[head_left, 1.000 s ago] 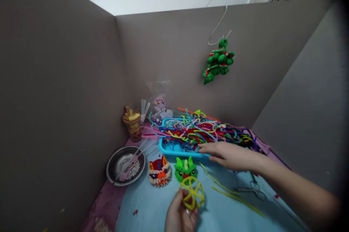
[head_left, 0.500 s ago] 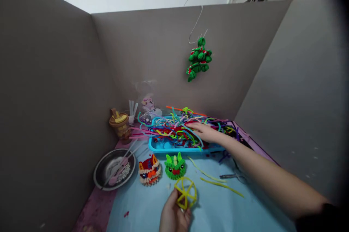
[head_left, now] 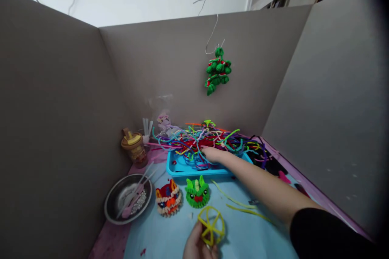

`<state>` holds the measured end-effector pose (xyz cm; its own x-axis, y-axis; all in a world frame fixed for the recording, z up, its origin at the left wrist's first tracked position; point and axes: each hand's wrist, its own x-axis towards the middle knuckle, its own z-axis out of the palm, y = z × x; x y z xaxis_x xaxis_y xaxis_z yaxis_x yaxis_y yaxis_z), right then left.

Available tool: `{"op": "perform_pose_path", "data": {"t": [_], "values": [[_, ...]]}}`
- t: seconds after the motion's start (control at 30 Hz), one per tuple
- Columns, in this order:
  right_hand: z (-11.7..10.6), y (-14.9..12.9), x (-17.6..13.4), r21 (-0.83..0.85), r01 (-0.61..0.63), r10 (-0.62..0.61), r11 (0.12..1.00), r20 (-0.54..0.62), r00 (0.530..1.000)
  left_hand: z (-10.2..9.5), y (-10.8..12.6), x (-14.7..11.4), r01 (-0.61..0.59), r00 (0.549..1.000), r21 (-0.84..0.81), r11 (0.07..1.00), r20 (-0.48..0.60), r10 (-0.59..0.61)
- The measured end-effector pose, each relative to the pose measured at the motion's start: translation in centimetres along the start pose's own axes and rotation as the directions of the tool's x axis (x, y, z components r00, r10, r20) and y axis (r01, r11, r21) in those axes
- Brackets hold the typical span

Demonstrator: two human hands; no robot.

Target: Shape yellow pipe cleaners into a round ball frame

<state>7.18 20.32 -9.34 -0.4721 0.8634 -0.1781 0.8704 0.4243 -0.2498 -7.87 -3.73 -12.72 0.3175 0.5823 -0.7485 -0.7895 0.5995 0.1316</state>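
My left hand [head_left: 199, 245] pinches a round yellow pipe-cleaner frame [head_left: 212, 226] with spokes, low over the table. My right hand [head_left: 212, 154] reaches into the heap of coloured pipe cleaners [head_left: 194, 139] piled in a blue tray [head_left: 194, 174]. Its fingers point down among the strands, and their tips are hidden. Just behind the yellow frame sits a green pipe-cleaner animal head [head_left: 197, 194] with red and white details. A red, orange and cream animal head [head_left: 168, 199] is on its left. Two loose yellow-green pipe cleaners [head_left: 247, 211] lie under my right forearm.
At the left stands a metal bowl [head_left: 111, 214] with white beads and pink and clear sticks. A brown cup [head_left: 135, 147] with a yellow top is behind it. A green and red ornament [head_left: 218, 70] hangs from a wire. Grey panels [head_left: 170, 64] enclose the table.
My right hand has moved slightly left and down into the pipe cleaners, its fingers now bent downward. Strands in the heap have shifted, baring more of the tray's front left. My left hand keeps the frame.
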Motion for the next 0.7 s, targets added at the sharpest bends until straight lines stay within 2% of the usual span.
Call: {"op": "perform_pose_path", "data": {"t": [0.17,0.33,0.43,0.5,0.57,0.6,0.63,0.7], "values": [[-0.8,-0.3,-1.3,0.011,0.050,-0.049,0.999,-0.071,0.996,-0.1,0.2,0.1,-0.063,0.998,-0.002,0.998,0.010,0.063],[-3.1,-0.1,-5.0,0.104,0.079,-0.050,0.991,-0.254,0.966,0.4,-0.2,-0.3,-0.090,0.996,0.034,0.995,0.014,0.090],[-4.4,0.2,-8.8,0.158,0.097,-0.032,0.983,-0.370,0.928,1.1,-0.5,-1.2,-0.180,0.984,0.004,0.984,0.009,0.180],[-4.6,0.5,-12.0,0.225,0.089,0.033,0.970,-0.487,0.873,1.6,-0.5,-2.1,-0.286,0.955,-0.055,0.956,0.069,0.290],[-3.8,0.8,-15.2,0.292,0.037,0.133,0.956,-0.541,0.831,1.9,-0.3,-2.7,-0.348,0.924,-0.088,0.933,0.138,0.357],[-3.0,0.8,-16.7,0.319,0.015,0.168,0.948,-0.539,0.826,2.0,-0.2,-3.0,-0.364,0.911,-0.097,0.926,0.168,0.376],[-1.9,0.8,-18.0,0.341,-0.001,0.187,0.940,-0.514,0.837,2.0,-0.1,-3.1,-0.383,0.897,-0.111,0.917,0.192,0.397],[0.8,0.3,-20.1,0.360,-0.008,0.171,0.933,-0.423,0.890,2.1,-0.1,-3.2,-0.402,0.878,-0.120,0.908,0.230,0.420]]}}
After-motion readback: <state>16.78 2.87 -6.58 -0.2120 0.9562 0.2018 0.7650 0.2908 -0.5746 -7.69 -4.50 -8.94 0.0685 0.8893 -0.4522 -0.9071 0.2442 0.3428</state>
